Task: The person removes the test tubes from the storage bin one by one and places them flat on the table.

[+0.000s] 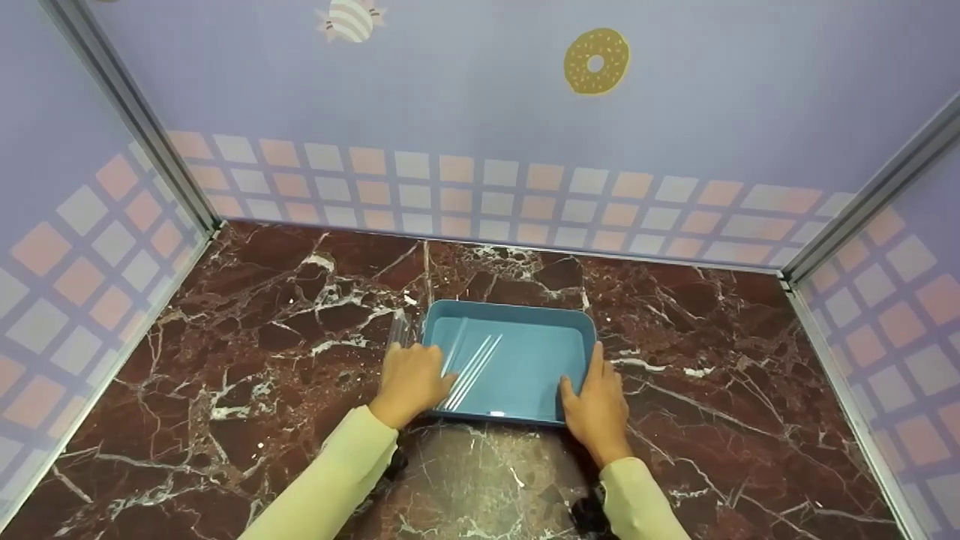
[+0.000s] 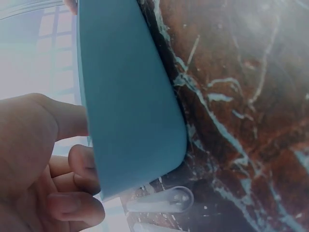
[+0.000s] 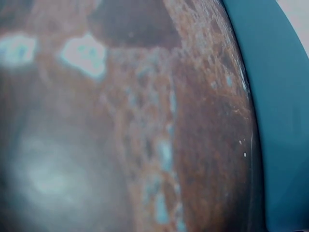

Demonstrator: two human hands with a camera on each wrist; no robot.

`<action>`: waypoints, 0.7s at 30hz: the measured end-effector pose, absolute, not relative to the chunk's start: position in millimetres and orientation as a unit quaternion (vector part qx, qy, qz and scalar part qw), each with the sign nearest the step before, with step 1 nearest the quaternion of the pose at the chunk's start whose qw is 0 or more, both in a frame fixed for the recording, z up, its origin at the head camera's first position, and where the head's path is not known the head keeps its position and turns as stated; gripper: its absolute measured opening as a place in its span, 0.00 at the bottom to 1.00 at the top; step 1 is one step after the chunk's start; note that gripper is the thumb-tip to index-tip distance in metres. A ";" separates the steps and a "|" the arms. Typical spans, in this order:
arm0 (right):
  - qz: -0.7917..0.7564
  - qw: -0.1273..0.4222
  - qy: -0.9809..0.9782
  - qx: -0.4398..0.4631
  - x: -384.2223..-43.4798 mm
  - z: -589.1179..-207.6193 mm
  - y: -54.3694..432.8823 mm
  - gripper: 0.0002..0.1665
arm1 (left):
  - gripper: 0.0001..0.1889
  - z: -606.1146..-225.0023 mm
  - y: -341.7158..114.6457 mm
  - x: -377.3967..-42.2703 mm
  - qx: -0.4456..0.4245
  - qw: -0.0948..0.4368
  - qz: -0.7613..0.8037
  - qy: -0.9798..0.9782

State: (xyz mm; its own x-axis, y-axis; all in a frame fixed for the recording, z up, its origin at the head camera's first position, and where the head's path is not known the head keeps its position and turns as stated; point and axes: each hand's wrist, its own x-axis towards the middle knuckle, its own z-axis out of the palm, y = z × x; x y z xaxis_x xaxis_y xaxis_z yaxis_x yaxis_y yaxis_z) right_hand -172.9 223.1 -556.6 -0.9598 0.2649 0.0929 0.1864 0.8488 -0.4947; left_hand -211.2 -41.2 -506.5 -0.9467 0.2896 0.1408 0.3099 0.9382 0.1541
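Observation:
A shallow blue rectangular tray sits on the marble-patterned surface, with several thin clear tubes or rods lying slantwise at its left side. My left hand grips the left wall near the front corner, thumb over the rim. In the left wrist view its curled fingers are against the tray's wall. On the opposite side, my right hand holds the right wall, thumb inside and fingers along the outside. Clear tubes lie just left of the tray; one rounded tube end shows near its corner.
Dark red marble-patterned tabletop surrounds the tray. A purple back panel with a printed doughnut and checks stands behind, and side panels close off left and right. The right wrist view shows mainly blurred tabletop and the tray's outer wall.

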 end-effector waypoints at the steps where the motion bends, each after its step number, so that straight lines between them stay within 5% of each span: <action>1: 0.247 0.080 -0.959 -0.117 -172.8 -556.4 222.8 0.47 | 0.24 -505.5 -41.5 -210.9 -0.154 0.061 -0.092 -0.982; 21: 0.247 0.067 -0.959 -0.122 -171.1 -555.2 221.9 0.48 | 0.17 -496.1 -50.3 -205.5 -0.144 0.093 -0.119 -0.978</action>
